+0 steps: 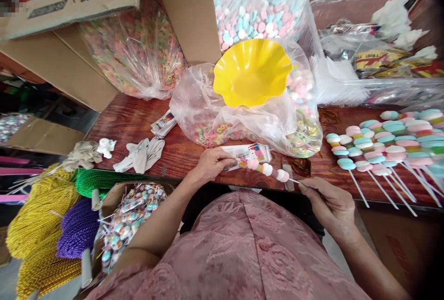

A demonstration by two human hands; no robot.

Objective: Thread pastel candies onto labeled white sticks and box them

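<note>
A marshmallow candy skewer (267, 169), with pink, white and yellowish pieces threaded on a white stick, is held level between my two hands above the table's front edge. My right hand (329, 203) pinches the bare stick at its right end. At the other end, my left hand (215, 163) is closed at the skewer's tip; some shiny clear plastic shows by its fingers, though its extent is hard to make out. Just behind the skewer lie printed clear wrappers (255, 152). Finished-looking marshmallow skewers (391, 140) lie piled on the right, sticks toward me.
A yellow scalloped bowl (253, 71) rests on plastic bags of candy. Behind are a bag of marshmallows (263, 18), a cardboard box (197, 18) and a clear bin (381, 82). Gloves (142, 154) lie left. Below stands a box of wrapped skewers (132, 217).
</note>
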